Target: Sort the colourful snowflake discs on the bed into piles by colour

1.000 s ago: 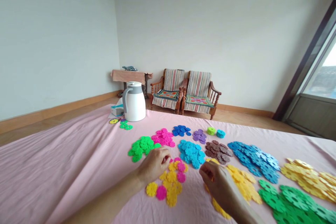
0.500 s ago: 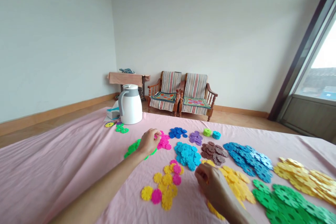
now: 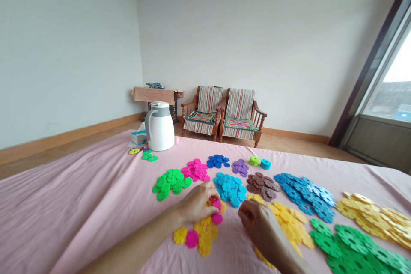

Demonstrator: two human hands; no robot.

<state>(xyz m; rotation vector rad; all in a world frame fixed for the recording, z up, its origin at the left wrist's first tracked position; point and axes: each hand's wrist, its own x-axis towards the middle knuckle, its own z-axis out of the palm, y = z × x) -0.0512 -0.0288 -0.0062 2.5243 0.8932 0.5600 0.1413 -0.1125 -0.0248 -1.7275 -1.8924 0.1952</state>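
My left hand [image 3: 198, 202] is over the mixed pile of yellow discs [image 3: 204, 235] and pink discs [image 3: 192, 239]. Its thumb and fingers are parted around a pink flower-shaped disc [image 3: 217, 204], which still rests in the pile. My right hand [image 3: 260, 227] is curled closed beside the larger heap of yellow discs [image 3: 289, 222]. A bit of orange-yellow shows inside its fingers, too little to name. Beyond my left hand are a green heap [image 3: 171, 182] and a pink heap [image 3: 196, 170] of discs. A light blue heap [image 3: 229, 188] lies between and beyond my hands.
On the pink cloth [image 3: 80, 205] stands a white jug [image 3: 160, 130] with a small box [image 3: 139, 138] behind it. Dark blue [image 3: 218, 161], purple [image 3: 240, 167], brown [image 3: 261, 186], blue [image 3: 305, 195] and green discs [image 3: 356, 248] lie in heaps. Two wooden chairs [image 3: 240, 113] stand beyond.
My left hand has moved from the pink heap back toward me, down to the mixed yellow and pink pile. The green and pink heaps are now uncovered. My right hand has stayed put.
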